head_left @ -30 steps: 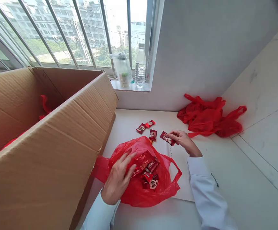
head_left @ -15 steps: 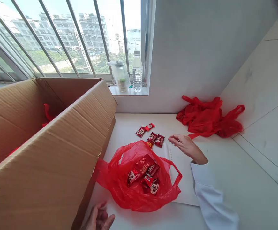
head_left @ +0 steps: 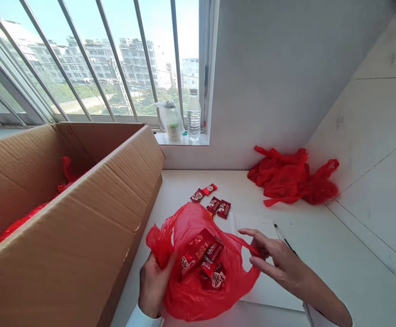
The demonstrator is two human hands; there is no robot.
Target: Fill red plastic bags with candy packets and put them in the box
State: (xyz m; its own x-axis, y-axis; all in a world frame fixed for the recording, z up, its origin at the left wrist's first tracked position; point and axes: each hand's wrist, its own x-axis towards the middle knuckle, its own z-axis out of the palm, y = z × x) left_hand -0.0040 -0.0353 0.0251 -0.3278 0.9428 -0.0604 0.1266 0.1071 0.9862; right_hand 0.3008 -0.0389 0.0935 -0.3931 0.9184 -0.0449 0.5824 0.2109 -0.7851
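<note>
A red plastic bag stands spread on the white table, its mouth facing up. Inside lie several red and dark-red snack packets. My left hand is closed on the bag's left side, thumb over the film and fingers partly hidden. At the right handle is my right hand; its curled fingers hold the handle, while index finger and thumb stay apart on either side of it. Beyond the bag, several small packets lie loose on the table.
A large open cardboard box with red material inside fills the left. Crumpled red bags lie against the wall. A pen and white paper are at the right. A water bottle and a bagged cup stand on the windowsill.
My left hand has moved up from the table onto the bag's left side, gathering it inward. My right hand has come down to the right handle. The view has tilted slightly up.
</note>
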